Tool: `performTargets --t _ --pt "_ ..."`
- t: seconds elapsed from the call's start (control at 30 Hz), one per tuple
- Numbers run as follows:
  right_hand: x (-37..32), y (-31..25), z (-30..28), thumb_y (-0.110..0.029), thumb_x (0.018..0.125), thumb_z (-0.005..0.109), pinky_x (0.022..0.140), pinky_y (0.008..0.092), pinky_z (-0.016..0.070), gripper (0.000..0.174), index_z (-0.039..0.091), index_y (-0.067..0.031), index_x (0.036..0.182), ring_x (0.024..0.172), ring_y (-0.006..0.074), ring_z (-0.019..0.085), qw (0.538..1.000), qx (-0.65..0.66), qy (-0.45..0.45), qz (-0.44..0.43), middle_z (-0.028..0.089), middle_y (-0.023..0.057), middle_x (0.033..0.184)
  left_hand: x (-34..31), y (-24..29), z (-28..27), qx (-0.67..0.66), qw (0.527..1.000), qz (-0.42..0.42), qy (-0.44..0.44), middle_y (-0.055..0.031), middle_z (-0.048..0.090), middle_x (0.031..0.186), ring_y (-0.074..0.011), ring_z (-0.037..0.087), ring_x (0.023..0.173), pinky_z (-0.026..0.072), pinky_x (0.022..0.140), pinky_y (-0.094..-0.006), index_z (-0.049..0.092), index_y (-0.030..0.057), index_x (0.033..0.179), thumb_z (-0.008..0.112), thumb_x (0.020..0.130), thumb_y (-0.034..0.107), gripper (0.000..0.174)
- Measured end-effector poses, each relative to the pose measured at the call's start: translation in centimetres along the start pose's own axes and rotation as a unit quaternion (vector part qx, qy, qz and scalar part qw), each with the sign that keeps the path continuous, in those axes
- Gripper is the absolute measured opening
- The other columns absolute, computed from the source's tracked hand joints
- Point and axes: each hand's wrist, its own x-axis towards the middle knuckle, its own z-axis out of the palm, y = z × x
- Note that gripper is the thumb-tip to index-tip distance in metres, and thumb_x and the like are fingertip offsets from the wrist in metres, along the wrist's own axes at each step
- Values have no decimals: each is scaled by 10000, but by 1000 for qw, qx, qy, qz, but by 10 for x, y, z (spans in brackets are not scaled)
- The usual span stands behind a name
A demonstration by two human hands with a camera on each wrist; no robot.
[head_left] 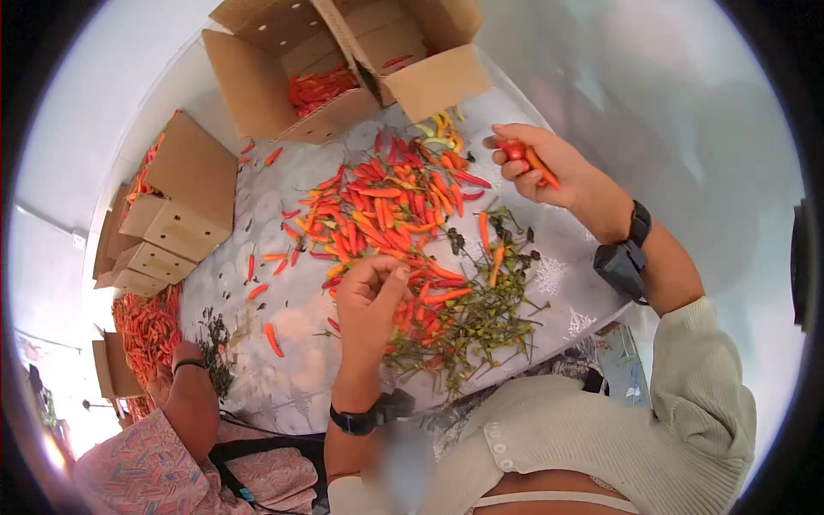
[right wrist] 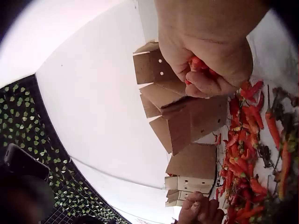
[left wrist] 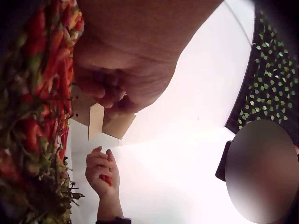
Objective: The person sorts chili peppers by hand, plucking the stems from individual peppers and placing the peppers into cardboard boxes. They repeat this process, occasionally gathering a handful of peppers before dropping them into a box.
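Several red and orange chili peppers [head_left: 542, 167] lie in my right hand [head_left: 558, 172], its fingers curled round them, raised above the right side of the table. Red of those peppers also shows between the fingers in the right wrist view. My left hand [head_left: 369, 305] hovers over the near edge of the chili pile [head_left: 369, 210], fingers curled and thumb against the index finger, with no pepper showing in it. Right beside it spreads a heap of green chili stems [head_left: 481, 330], mixed with a few orange peppers.
Open cardboard boxes [head_left: 446, 81] with red chilies stand at the far edge; more boxes [head_left: 193, 180] line the left. Yellow peppers [head_left: 442, 129] lie beyond the pile. Another person's arm [head_left: 190, 403] reaches toward a red chili heap [head_left: 146, 330] at the left.
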Motion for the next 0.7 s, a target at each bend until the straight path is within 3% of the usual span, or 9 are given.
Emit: performTargets --t 0.1,0.13,0.23,0.33,0.43,0.53,0.7 --pt "21 5 16 -328 913 628 333 140 393 337 556 -19 1027 563 91 559 999 24 -20 28 585 60 792 2 7 -3 -23 1000 -5 -12 0 588 717 -64 550 626 422 569 -210 596 1 1051 618 895 45 164" --pt "30 5 10 -368 910 617 398 176 489 412 556 8 1067 683 167 640 996 57 -50 40 612 93 859 2 9 -3 -11 1000 -13 -12 0 585 713 -63 547 623 422 569 -210 592 3 1062 614 893 39 174" --pt "42 14 5 -431 933 543 574 257 587 508 527 39 1127 846 258 675 990 119 -56 43 612 162 1000 0 10 -2 10 999 -35 -15 -1 580 707 -58 540 618 423 568 -211 584 6 1084 603 890 24 196" --pt "54 23 -9 -506 949 467 791 419 587 615 490 54 1202 1032 370 612 971 194 -124 60 562 226 1156 2 8 -1 -5 998 -53 -25 -7 583 710 -57 539 616 424 567 -209 586 7 1080 595 889 15 191" --pt "46 22 -5 -570 962 365 985 546 459 699 453 57 1260 1177 421 510 973 197 -119 31 474 267 1293 1 7 0 -17 997 -68 -39 -13 584 711 -57 537 614 427 566 -207 589 4 1068 594 889 12 180" --pt "41 20 0 -603 964 304 1071 572 349 750 434 56 1296 1238 434 454 971 208 -120 26 430 288 1349 3 5 -1 -21 996 -79 -29 -16 585 716 -56 538 616 430 567 -206 595 -1 1050 596 890 18 161" --pt "44 22 -2 -586 969 320 1084 560 336 762 391 67 1355 1299 428 403 961 233 -142 42 383 287 1407 4 4 -3 -9 994 -106 -8 -14 600 753 -59 552 639 439 577 -208 614 -3 1015 615 897 51 130"
